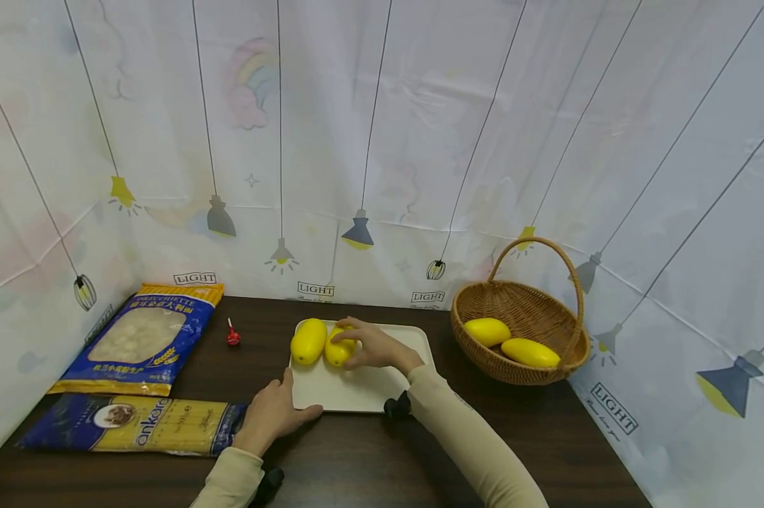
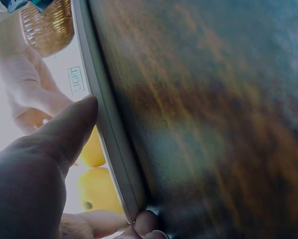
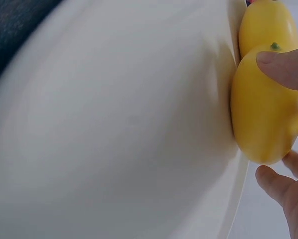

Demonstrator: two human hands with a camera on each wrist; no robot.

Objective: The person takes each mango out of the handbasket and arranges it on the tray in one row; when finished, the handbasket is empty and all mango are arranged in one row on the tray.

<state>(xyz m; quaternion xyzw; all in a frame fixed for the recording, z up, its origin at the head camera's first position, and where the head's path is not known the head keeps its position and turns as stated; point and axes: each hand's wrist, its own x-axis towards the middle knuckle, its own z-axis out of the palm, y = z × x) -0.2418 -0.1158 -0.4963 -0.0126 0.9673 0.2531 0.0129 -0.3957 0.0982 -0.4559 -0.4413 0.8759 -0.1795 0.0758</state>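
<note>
A white tray (image 1: 369, 381) lies on the table with two yellow mangoes at its left end. The left mango (image 1: 308, 341) touches nothing but the tray and its neighbour's side. My right hand (image 1: 372, 346) is around the right mango (image 1: 340, 349); in the right wrist view the thumb (image 3: 283, 69) lies on its skin and the other fingers curve about its far end, one fingertip slightly apart. My left hand (image 1: 274, 413) holds the tray's near left corner. In the left wrist view its thumb (image 2: 74, 124) is on the rim and the other fingers are at the corner.
A wicker basket (image 1: 528, 303) with two yellow mangoes (image 1: 530, 352) stands right of the tray, its handle arching up. At the left lie a blue pasta bag (image 1: 137, 339), a long spaghetti pack (image 1: 159, 425) and a red lollipop (image 1: 232, 336). A printed curtain (image 1: 331, 141) encloses the table.
</note>
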